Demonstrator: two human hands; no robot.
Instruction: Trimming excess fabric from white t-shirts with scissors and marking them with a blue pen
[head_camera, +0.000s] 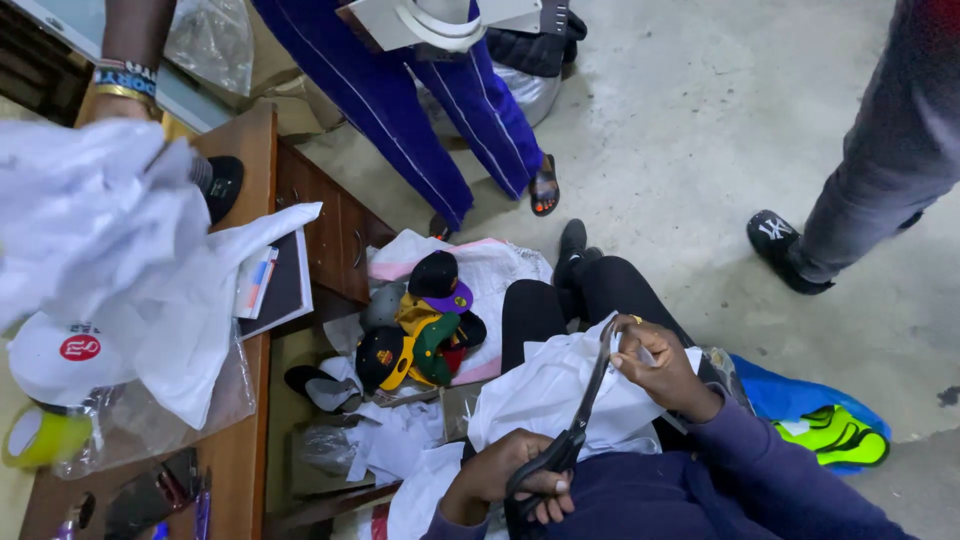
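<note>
Best kept the cloth (545, 385) taut on the lap and fed into the blades slowly, short snips only. Left hand (510, 480) closed round the handles of the scissors (580, 425), blades parted just a little, tips up by the cloth edge. Right hand (660, 370) pinched shut on that edge, pulling up. Caps (420, 330) heaped on the floor just beside the knees, worktop (245, 455) to the left.
</note>
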